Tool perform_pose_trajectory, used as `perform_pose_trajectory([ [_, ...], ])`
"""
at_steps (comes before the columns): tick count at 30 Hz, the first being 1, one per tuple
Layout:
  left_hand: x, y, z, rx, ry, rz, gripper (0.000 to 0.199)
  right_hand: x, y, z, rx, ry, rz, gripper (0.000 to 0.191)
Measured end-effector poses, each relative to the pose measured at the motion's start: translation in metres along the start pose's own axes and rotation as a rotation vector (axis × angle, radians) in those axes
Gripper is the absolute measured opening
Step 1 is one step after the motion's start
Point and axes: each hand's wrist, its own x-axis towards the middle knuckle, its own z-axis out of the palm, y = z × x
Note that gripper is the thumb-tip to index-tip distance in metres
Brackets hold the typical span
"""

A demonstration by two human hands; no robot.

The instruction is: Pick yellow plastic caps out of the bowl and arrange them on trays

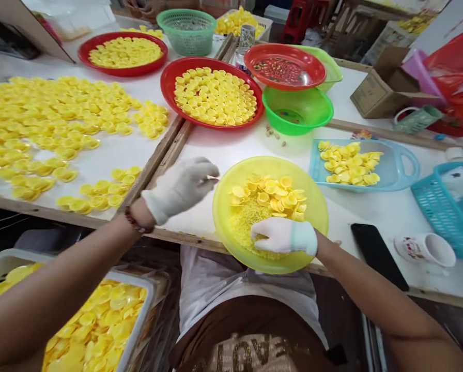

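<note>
A yellow bowl (pixel 224 217) stands at the table's front edge, with small yellow cups (pixel 283 194) at its back and fine yellow pieces (pixel 250 214) in its lower part. My right hand (pixel 276 235), in a white glove, is inside the bowl over the fine pieces; its fingers are curled and whatever they hold is too small to make out. Left of the bowl, above the table, my left hand (pixel 187 186) wears a light glove. Its fingers are bent together, with a fingertip showing near the rim; nothing can be made out between them.
Red trays (pixel 167 98) of yellow cups stand behind. Many cups (pixel 61 113) cover the left table, beyond a wooden strip (pixel 157 155). At right are a blue tray (pixel 394 160), a phone (pixel 379 256), a mug (pixel 425 249) and a blue basket (pixel 436 206). A green bowl (pixel 319 111) stands behind.
</note>
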Motion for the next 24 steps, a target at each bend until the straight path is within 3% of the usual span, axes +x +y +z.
perform_pose_trajectory([
  [2,0.016,0.031,0.020,0.162,-0.133,0.121,0.018,-0.005,0.004,0.003,0.059,0.074,-0.007,0.018],
  [4,0.030,0.048,0.034,0.322,-0.241,0.191,0.017,-0.009,0.008,0.006,0.092,0.160,0.004,0.020],
  [8,0.040,0.052,0.046,0.360,-0.324,0.169,0.020,-0.016,0.014,0.006,0.172,0.312,-0.003,0.022],
  [10,0.037,0.050,0.045,0.216,-0.273,0.085,0.021,-0.022,0.016,0.002,0.218,0.395,-0.039,0.021],
  [13,0.027,0.053,0.043,-0.183,-0.195,-0.110,0.021,-0.031,0.012,-0.008,0.247,0.578,-0.105,0.017],
  [17,0.018,0.071,0.046,-0.755,-0.322,-0.358,0.024,-0.036,-0.002,-0.019,0.187,0.821,-0.218,0.015],
  [20,0.017,0.080,0.049,-0.986,-0.387,-0.434,0.025,-0.034,-0.008,-0.022,0.100,0.838,-0.256,0.016],
  [24,0.015,0.076,0.052,-1.107,-0.362,-0.488,0.024,-0.039,0.000,-0.021,0.104,0.894,-0.247,0.020],
])
